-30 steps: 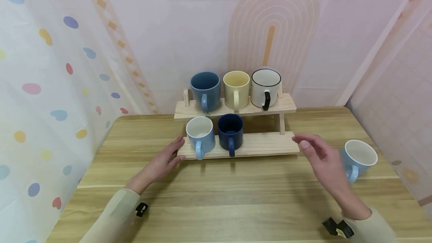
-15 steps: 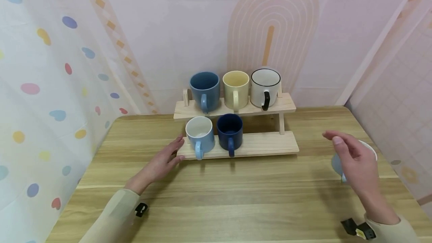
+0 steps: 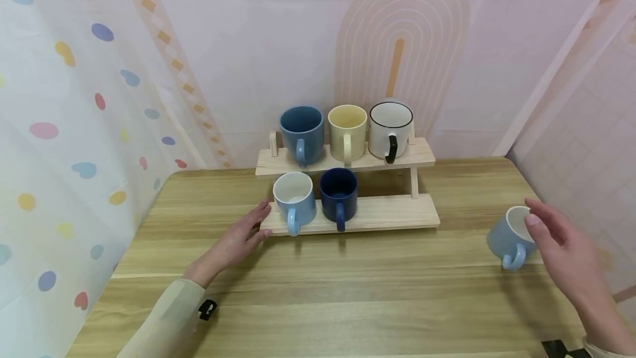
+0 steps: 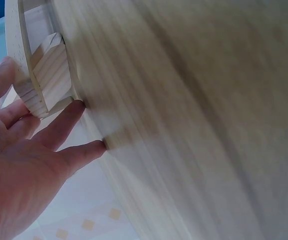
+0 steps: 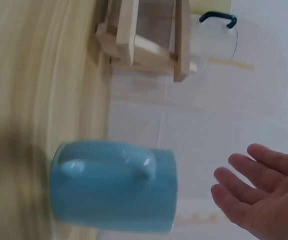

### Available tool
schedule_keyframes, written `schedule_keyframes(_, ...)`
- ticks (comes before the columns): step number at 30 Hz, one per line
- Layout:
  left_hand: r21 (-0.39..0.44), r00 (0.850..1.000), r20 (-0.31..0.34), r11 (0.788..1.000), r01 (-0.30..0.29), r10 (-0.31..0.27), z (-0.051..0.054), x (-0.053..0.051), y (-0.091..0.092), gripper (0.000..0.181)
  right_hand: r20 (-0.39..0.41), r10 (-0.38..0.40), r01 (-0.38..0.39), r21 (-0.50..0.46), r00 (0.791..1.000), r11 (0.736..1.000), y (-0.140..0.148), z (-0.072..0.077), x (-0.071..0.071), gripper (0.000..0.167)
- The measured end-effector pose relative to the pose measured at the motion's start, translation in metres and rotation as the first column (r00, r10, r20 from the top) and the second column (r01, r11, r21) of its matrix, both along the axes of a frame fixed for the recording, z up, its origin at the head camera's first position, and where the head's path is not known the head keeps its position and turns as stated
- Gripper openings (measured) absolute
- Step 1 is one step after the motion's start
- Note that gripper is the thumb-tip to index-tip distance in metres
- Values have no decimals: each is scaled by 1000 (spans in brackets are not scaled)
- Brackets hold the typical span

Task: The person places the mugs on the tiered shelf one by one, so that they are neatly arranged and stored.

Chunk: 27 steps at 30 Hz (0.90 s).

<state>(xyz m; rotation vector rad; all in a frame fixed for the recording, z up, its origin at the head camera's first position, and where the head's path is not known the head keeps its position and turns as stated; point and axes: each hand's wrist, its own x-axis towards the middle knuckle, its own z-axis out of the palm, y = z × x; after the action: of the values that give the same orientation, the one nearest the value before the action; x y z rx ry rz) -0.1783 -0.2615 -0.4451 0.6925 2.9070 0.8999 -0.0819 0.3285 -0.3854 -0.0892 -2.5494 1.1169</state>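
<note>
A two-tier wooden rack (image 3: 392, 214) stands on the table. My left hand (image 3: 233, 245) reaches to the left end of its lower board; thumb and fingers touch it there. In the left wrist view, two outstretched fingertips meet the wooden tabletop (image 4: 183, 125). To the right, a light blue mug (image 3: 507, 245) with a white inside stands upright on the table. My right hand (image 3: 571, 256) hovers at the mug's right, fingers loosely bent. In the right wrist view a gap shows between the hand (image 5: 263, 190) and the blue mug (image 5: 114, 187).
On the lower board sit another light blue mug (image 3: 300, 209) and a navy mug (image 3: 339, 195). The upper board holds a grey-blue mug (image 3: 310, 142), a pale yellow mug (image 3: 340, 140) and a white mug (image 3: 380, 137) with black handle. A printed curtain (image 3: 248, 59) hangs behind.
My right hand has moved right, away from the rack's right end, passing in front of the lone light blue mug to its right side. My left hand has stayed at the rack.
</note>
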Motion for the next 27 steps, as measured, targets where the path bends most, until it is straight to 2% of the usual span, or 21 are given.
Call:
schedule_keyframes(4, -1, 1000, 12, 1000, -6, 6, 0, 0, 0, 63, 84, -50, 48, 22, 995, 999, 10, -5, 6, 54)
schedule_keyframes(7, -2, 1000, 18, 1000, -8, 8, 0, 0, 0, 63, 118, -73, 73, 6, 990, 997, 13, -8, 10, 57)
schedule_keyframes(14, -2, 1000, 12, 1000, 2, -2, 0, -1, 0, 63, 147, -109, 113, -25, 983, 993, 23, -18, 20, 63)
schedule_keyframes(17, -3, 1000, 12, 1000, 3, -2, -1, -1, 0, 63, 133, -103, 108, -33, 986, 994, 29, -25, 23, 60)
schedule_keyframes(23, -5, 1000, 5, 1000, 0, 0, -2, -1, -1, 64, 184, -87, 105, -89, 979, 991, 35, -34, 25, 53)
schedule_keyframes(27, -9, 1000, 4, 1000, -2, 2, -2, -1, -1, 64, 175, 20, 20, -224, 984, 974, 40, -45, 28, 33)
